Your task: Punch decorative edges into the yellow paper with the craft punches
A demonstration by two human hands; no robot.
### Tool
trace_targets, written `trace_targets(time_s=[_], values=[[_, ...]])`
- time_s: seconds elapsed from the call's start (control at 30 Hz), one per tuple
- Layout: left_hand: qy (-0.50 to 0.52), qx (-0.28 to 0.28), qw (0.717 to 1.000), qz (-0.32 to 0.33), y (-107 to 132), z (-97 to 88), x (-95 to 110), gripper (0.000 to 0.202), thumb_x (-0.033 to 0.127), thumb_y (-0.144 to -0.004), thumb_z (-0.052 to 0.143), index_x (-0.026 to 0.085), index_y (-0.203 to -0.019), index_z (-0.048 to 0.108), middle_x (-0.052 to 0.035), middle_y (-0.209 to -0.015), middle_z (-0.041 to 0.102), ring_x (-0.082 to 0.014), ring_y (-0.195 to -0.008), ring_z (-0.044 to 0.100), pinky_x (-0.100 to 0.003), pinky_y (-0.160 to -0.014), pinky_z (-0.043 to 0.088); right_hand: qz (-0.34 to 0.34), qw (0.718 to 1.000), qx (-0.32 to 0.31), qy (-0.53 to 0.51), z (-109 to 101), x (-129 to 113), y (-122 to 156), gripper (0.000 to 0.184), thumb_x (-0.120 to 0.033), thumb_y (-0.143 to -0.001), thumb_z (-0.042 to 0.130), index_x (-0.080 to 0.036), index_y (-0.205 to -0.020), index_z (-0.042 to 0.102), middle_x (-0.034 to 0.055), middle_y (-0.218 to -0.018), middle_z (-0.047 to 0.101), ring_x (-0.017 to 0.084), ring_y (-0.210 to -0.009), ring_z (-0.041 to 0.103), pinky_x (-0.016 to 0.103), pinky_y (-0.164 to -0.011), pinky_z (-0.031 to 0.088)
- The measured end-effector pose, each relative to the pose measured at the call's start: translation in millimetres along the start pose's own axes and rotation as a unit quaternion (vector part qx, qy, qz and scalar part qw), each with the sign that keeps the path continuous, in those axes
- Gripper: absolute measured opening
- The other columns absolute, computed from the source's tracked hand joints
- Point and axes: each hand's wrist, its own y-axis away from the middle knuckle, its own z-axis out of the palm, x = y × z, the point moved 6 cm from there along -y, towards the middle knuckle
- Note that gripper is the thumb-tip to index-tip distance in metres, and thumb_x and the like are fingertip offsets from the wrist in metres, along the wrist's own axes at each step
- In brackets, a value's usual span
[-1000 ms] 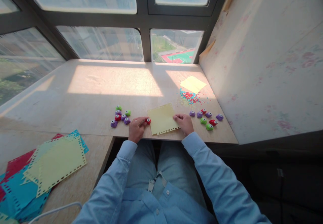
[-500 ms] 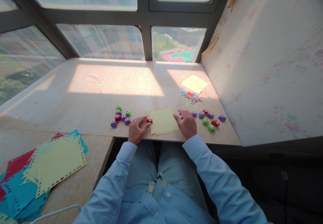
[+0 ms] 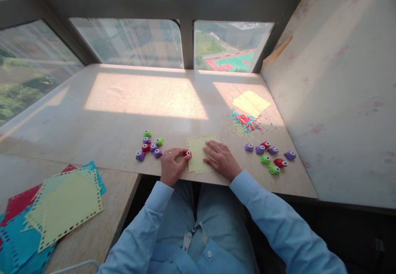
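At the lower left of the frame, a pile of punched sheets (image 3: 71,204) in yellow, blue and red lies fanned out near the corner of the counter (image 3: 123,129); a sleeve brushing past could slide the loose top ones. A white cable (image 3: 76,265) runs along the bottom edge there, close to the left sleeve (image 3: 154,208), and might snag.

Left of centre stands a group of eye-topped punches (image 3: 154,147) in purple, green and red. They sit close beside the left hand (image 3: 173,165), so a backward swing of the knuckles could scatter them.

The left hand pinches a red punch (image 3: 188,153) between thumb and fingers, at the left edge of the pale yellow sheets (image 3: 196,154) in the centre. If that grip twists, a hole could land crooked or overlap its neighbour. The lower edges look slightly offset, so holes may not line up through the layers.

The right hand (image 3: 221,160) lies palm down with fingers spread over the right part of the sheets. Too light a press would let them creep towards the counter's near edge.

Further right, loose paper bits (image 3: 247,121) could blow about in a draught, and a second group of punches (image 3: 265,160) lies within reach of a careless elbow.
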Motion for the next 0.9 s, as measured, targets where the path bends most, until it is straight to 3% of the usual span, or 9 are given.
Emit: trace_targets(time_s=[0.13, 0.3, 0.5, 0.9], values=[[-0.019, 0.0, 1.0, 0.018, 6.1, -1.9, 1.0, 0.017, 0.035, -0.08, 0.072, 0.026, -0.094, 0.075, -0.004, -0.098, 0.075, -0.0249, -0.097, 0.063, -0.046, -0.093, 0.047, 0.0, 1.0, 0.001, 0.011, -2.6, -4.8, 2.2, 0.036, -0.037, -0.095, 0.054, -0.02, -0.125, 0.063, 0.0149, -0.14, 0.056, 0.029, -0.133, 0.048, 0.048, -0.106, 0.041], [-0.006, 0.016, 1.0, 0.005, 12.9, -7.6, -1.2, 0.028, 0.036, -0.08, 0.074, 0.024, -0.106, 0.071, -0.0045, -0.099, 0.074, -0.0242, -0.098, 0.063, -0.043, -0.09, 0.049, 0.002, 1.0, -0.009, 0.019, -4.8, -9.2, 2.4, 0.037, -0.036, -0.097, 0.05, -0.018, -0.128, 0.06, 0.0152, -0.143, 0.054, 0.029, -0.135, 0.046, 0.048, -0.107, 0.04], [-0.018, 0.009, 1.0, 0.021, 14.9, -8.7, 5.7, 0.017, 0.034, -0.084, 0.07, 0.026, -0.1, 0.073, -0.0025, -0.101, 0.074, -0.023, -0.101, 0.062, -0.044, -0.093, 0.047, 0.001, 0.999, -0.019, 0.033, -6.9, -11.6, 1.7, 0.037, -0.034, -0.098, 0.049, -0.016, -0.129, 0.059, 0.0152, -0.143, 0.054, 0.029, -0.136, 0.045, 0.047, -0.108, 0.039], [-0.029, 0.009, 0.999, 0.02, 12.5, -9.0, 12.0, 0.018, 0.029, -0.085, 0.07, 0.026, -0.103, 0.071, -0.0025, -0.102, 0.073, -0.0223, -0.101, 0.062, -0.045, -0.093, 0.047, 0.004, 0.999, -0.034, 0.03, -8.2, -11.9, 0.6, 0.037, -0.032, -0.097, 0.05, -0.016, -0.13, 0.059, 0.0152, -0.143, 0.053, 0.028, -0.138, 0.043, 0.046, -0.11, 0.037]])
